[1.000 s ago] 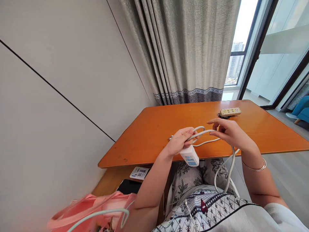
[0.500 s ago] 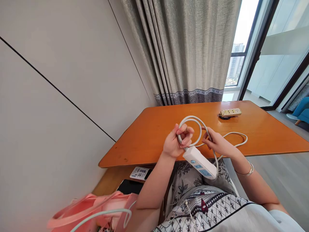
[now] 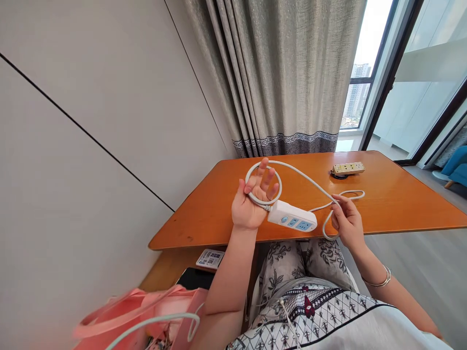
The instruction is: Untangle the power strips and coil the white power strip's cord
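Note:
My left hand [image 3: 243, 214] is palm up with its fingers partly raised, a loop of white power cord [image 3: 299, 171] caught between thumb and fingers. From that loop hangs a white power strip [image 3: 290, 215] with blue sockets, level with the table's near edge. Its switch end lies beside my left wrist. Farther right, my right hand [image 3: 350, 224] pinches the same cord between thumb and fingers. The cord runs in an arc between both hands, and a slack part of it rests on the table. I cannot see the plug.
A beige power strip [image 3: 348, 168] with a dark cord sits at the back right of the orange wooden table [image 3: 204, 204]. Below the near left edge are a white labelled item [image 3: 210, 258], a black flat object [image 3: 195, 279] and a pink bag [image 3: 109, 318]. A wall stands left.
My left hand has moved left and up with the loop, its fingers opening out. My right hand has shifted right along the cord, widening the arc. The power strip has swung up and left.

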Demonstrator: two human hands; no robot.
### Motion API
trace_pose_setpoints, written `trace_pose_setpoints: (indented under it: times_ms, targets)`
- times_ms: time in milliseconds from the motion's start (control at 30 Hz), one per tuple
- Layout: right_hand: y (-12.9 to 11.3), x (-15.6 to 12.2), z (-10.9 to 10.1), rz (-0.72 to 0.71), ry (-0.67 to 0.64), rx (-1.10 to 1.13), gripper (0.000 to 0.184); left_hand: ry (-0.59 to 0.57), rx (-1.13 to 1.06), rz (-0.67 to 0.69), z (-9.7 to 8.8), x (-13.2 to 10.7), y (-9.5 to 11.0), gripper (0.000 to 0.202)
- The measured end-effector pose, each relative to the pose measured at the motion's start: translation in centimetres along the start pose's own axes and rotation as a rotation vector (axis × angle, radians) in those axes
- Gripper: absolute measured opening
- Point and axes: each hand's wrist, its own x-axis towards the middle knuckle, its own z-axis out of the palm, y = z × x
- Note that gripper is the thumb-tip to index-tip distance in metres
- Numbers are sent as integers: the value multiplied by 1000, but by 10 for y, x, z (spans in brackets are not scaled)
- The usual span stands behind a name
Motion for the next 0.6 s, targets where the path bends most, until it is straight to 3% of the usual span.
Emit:
trace_pose_setpoints:
  times_ms: [100,233,367,600]
  targets:
    - [-2,8,-5,-149,27,-191,35,0,23,-35,-2,-2,-1,56]
    - [-21,9,-6,-292,-220,-538,33,-13,61,-64,-1,-6,-4,61]
    - [-47,2,0,-343,-463,-668,34,-87,96,-60,3,-8,-10,65]
    - [-83,-2,6,-450,-675,-782,32,-232,169,-78,6,-12,-21,64]
